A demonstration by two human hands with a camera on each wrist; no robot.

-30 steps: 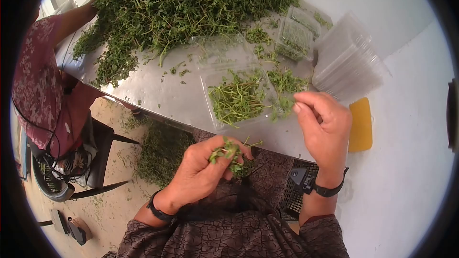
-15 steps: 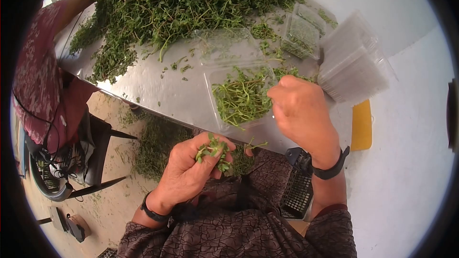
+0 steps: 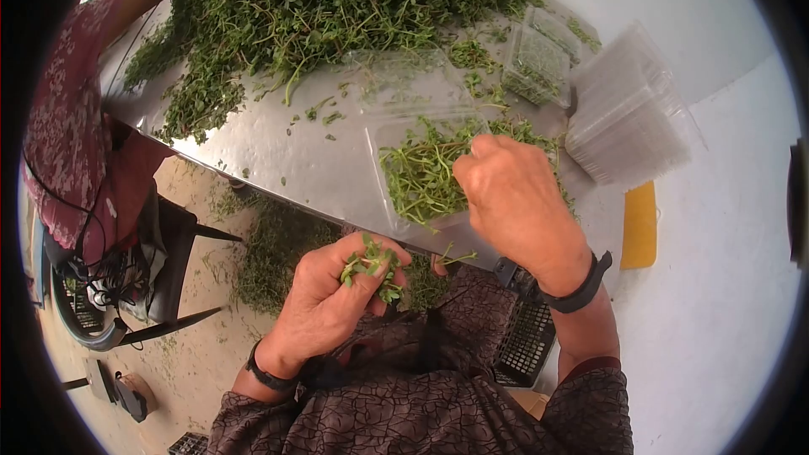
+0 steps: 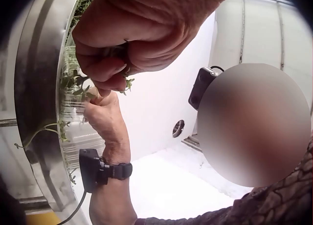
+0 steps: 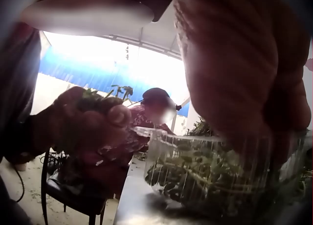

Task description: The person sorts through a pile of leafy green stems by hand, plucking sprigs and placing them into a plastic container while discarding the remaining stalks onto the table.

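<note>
My left hand [image 3: 333, 291] grips a small bunch of leafy green sprigs [image 3: 371, 268], which look like purslane, in front of the table edge. One stem pokes out past its fingertips to the right. Over an open clear plastic box [image 3: 377, 181], my right hand [image 3: 524, 206] reaches down with curled fingers. More sprigs [image 3: 421, 173] lie in the box, stems crossing. In the right wrist view the fingers go down behind the box wall [image 5: 159, 156] into the greens, their tips hidden. The box's lid [image 3: 396, 84] is folded back onto the table.
A big heap of the same greens [image 3: 337, 17] covers the back of the metal table [image 3: 278, 152]. Filled, lidded boxes [image 3: 537, 67] stand at the back right, beside a tall stack of nested clear boxes [image 3: 632, 109]. Another person [image 3: 72, 143] stands at the left near a black chair [image 3: 181, 261].
My right hand, earlier pinching a sprig beside the box, has moved left and down over its right part, back of the hand now up. The left hand still holds its bunch, slightly further left.
</note>
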